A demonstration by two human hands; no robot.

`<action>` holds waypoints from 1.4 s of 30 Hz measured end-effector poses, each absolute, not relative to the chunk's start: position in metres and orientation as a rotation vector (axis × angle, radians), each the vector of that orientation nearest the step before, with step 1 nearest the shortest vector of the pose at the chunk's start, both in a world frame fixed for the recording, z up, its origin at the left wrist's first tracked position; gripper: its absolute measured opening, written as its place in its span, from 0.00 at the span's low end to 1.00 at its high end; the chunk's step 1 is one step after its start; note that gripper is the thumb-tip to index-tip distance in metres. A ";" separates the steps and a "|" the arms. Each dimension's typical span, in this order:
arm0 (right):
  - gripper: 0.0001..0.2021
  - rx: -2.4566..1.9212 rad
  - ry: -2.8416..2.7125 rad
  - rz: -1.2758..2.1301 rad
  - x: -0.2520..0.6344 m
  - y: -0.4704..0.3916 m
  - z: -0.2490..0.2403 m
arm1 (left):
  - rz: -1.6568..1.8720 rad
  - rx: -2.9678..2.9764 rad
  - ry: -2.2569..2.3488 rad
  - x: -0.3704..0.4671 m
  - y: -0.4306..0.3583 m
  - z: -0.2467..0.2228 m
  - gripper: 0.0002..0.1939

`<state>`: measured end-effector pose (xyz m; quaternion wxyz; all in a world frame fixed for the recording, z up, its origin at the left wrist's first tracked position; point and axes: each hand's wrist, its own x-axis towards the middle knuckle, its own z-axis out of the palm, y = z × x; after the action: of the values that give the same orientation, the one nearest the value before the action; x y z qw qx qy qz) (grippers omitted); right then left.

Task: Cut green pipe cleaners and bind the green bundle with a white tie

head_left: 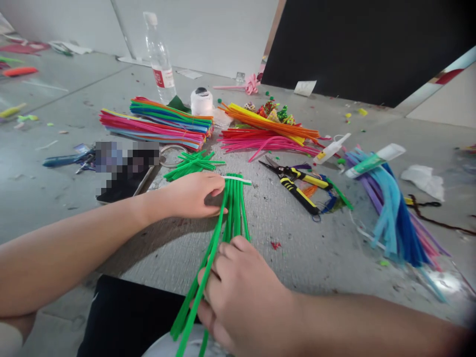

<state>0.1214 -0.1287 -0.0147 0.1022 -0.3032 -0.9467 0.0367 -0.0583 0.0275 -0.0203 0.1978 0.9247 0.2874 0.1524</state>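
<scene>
Long green pipe cleaners point(235, 208) lie side by side on the grey tabletop, running from the middle towards me. A thin white strip point(238, 180) crosses their far ends. At the left edge of these ends my left hand point(197, 194) is closed, thumb and finger pinching a green stem. Lower down, my right hand point(241, 292) curls round several of the same stems, whose near ends fan out past the table's front edge. Its fingertips are partly hidden behind the hand and stems. Shorter green pieces point(191, 164) are heaped just beyond my left hand.
Bundles of coloured pipe cleaners point(159, 124) lie behind, with orange and pink ones point(267, 131) beside them. Yellow-black pliers point(297, 186) rest right of centre. Blue and purple strands point(394, 208) lie far right. A phone point(128, 173), thread spool point(201, 103) and water bottle point(159, 59) stand left.
</scene>
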 end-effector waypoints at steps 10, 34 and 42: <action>0.18 -1.099 -2.949 0.180 0.095 -0.141 -0.011 | 0.415 2.556 0.742 -0.056 0.029 -0.026 0.21; 0.07 -1.046 -2.453 -0.517 0.091 -0.155 -0.018 | 0.410 2.388 0.884 -0.056 0.015 -0.021 0.19; 0.21 -1.101 -2.473 -0.356 0.098 -0.138 -0.017 | 0.419 2.276 1.056 -0.050 -0.002 -0.011 0.15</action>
<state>0.0978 -0.1379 -0.0165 0.2041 -0.3947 -0.8867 -0.1275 -0.0505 -0.0019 -0.0111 0.2945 0.8550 0.3967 0.1575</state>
